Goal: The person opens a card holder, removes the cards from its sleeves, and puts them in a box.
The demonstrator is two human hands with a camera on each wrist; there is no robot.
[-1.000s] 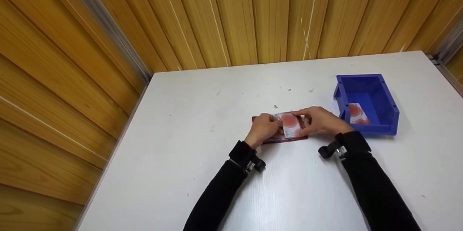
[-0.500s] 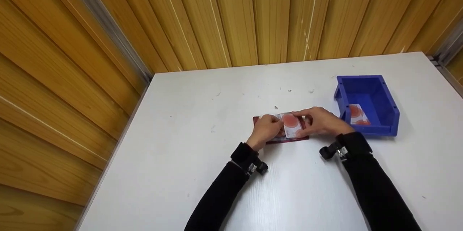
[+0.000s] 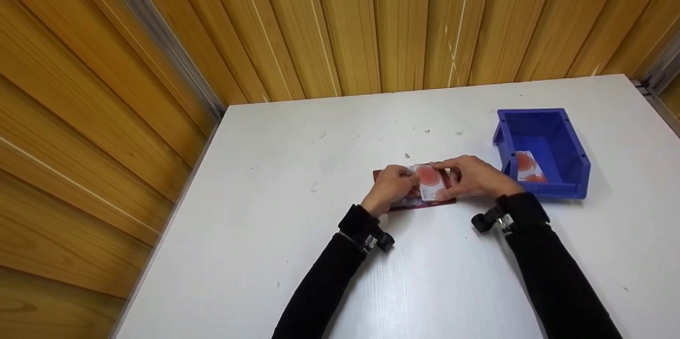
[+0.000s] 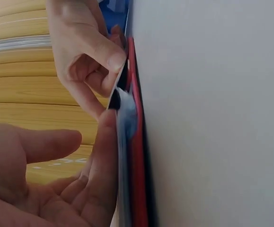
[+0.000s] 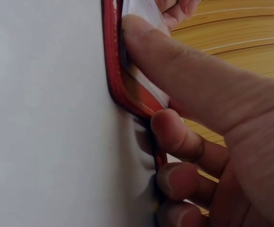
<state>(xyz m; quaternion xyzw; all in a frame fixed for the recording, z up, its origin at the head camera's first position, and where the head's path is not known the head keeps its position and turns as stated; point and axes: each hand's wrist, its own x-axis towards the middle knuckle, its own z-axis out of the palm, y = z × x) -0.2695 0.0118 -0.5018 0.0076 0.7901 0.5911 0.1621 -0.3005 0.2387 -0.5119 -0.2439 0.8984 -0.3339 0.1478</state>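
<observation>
A red stitched card holder (image 5: 112,71) with clear plastic sleeves (image 4: 127,118) lies opened out on the white table. Over its right half is a white card (image 3: 431,193) with red circles. My right hand (image 3: 473,177) grips this card by its right side, the thumb (image 5: 160,56) on the near edge and a finger at the far edge. From the left, my left hand (image 3: 390,189) rests its fingers on the holder, fingertips right at the lifted sleeve mouth beside the card. In the left wrist view the left thumb (image 4: 51,144) stands away from the sleeve.
A blue open-front bin (image 3: 571,169) stands to the right of the holder, close behind my right hand. Inside it lie cards (image 3: 527,166) with the same red circles. Wood-patterned panels (image 3: 345,25) rise behind the table and along its left side.
The hands, card and holder keep nearly the same places; the whole view shifts very slightly. Any movement of the card against the sleeve is too small to make out.
</observation>
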